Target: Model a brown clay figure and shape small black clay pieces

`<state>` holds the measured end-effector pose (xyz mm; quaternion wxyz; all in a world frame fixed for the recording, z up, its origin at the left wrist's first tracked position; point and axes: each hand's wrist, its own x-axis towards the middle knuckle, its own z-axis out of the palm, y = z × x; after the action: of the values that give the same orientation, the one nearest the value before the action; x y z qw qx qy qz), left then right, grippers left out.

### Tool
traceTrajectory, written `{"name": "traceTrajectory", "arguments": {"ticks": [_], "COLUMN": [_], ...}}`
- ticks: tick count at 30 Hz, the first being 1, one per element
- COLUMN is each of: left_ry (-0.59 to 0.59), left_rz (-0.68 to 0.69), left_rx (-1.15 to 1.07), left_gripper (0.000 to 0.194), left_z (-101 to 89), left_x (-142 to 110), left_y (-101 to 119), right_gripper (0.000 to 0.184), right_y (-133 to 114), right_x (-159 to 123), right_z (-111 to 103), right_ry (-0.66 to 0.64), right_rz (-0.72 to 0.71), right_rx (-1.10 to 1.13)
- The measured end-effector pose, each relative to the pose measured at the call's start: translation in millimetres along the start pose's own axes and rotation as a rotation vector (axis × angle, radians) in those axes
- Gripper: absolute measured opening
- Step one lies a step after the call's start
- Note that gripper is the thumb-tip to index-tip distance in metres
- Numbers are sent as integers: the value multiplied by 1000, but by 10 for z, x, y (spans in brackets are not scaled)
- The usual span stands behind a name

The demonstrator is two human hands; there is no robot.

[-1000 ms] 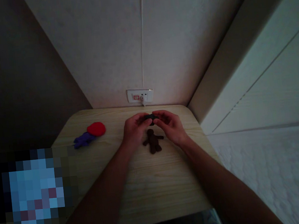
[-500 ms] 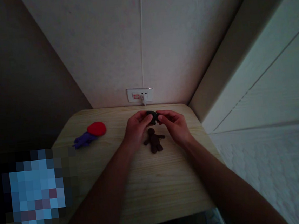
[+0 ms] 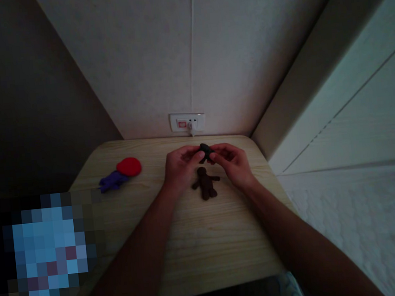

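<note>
A small piece of black modelling clay (image 3: 205, 152) is pinched between my two hands, above the far half of the table. My left hand (image 3: 182, 165) grips its left side with thumb and fingers, while my right hand (image 3: 232, 161) holds its right side. Part of the clay is covered by my fingertips. Just below my hands, a brown clay figure (image 3: 206, 185) lies flat, with a round head, outstretched arms and short legs. To the left lies a purple clay figure (image 3: 114, 180), its upper end against or under a flat red clay disc (image 3: 129, 167).
The pale wooden table (image 3: 193, 250) has rounded far corners and meets the wall. A wall socket (image 3: 187, 122) with a plug sits just above its far edge. A white panel stands at the right, above a quilted surface (image 3: 358, 225). The lower left is pixelated.
The black clay has turned slightly between my fingers, and my fingertips have shifted a little on it. The view has moved slightly. Both clay figures lie as before.
</note>
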<state>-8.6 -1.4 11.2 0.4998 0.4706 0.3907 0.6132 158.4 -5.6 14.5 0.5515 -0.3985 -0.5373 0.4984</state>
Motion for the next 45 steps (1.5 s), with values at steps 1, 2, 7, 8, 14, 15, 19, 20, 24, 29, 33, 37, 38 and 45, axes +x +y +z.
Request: {"name": "traceTrajectory", "arguments": {"ticks": [1, 2, 7, 8, 14, 15, 19, 20, 24, 29, 33, 37, 38, 45], "left_ry": [-8, -17, -56, -57, 30, 29, -38, -53, -61, -50, -75, -125, -126, -51], "left_rz": [-13, -29, -144, -171, -87, -48, 14, 9, -37, -19, -39, -89, -103, -127], "left_rx": [-16, -41, -224, -253, -181, -141, -49, -46, -52, -59, -120, -230, -257, -236], "left_gripper": [26, 27, 31, 31, 26, 27, 36, 41, 53, 36, 34, 40, 40, 34], "left_z": [-8, -15, -20, -17, -11, -9, 5, 4, -20, -68, -83, -53, -41, 3], "left_x": [6, 10, 18, 20, 47, 44, 2, -9, -6, 53, 66, 49, 45, 31], "left_y": [-17, -32, -42, -37, -88, -93, -43, -23, 4, -65, -98, -75, -64, -46], "right_gripper": [39, 40, 39, 39, 41, 42, 42, 39, 24, 13, 17, 16, 16, 39], "right_y": [6, 15, 43, 39, -29, -44, -109, -124, -156, -119, -74, -20, -1, 75], "right_x": [6, 13, 39, 37, -16, -23, -13, -1, 80, 178, 202, 214, 214, 108], "right_z": [-3, -5, -13, -11, 27, 32, 30, 24, 2, 51, 104, 89, 79, 60], "right_ry": [-4, -10, -77, -82, 24, 48, 91, 81, 15, -13, -40, -49, -45, 109], "right_rz": [6, 15, 70, 68, -118, -132, -100, -87, -21, -15, -6, 0, 1, -85], "right_rx": [12, 29, 108, 94, -276, -330, -337, -317, -307, -364, -280, -146, -107, -103]}}
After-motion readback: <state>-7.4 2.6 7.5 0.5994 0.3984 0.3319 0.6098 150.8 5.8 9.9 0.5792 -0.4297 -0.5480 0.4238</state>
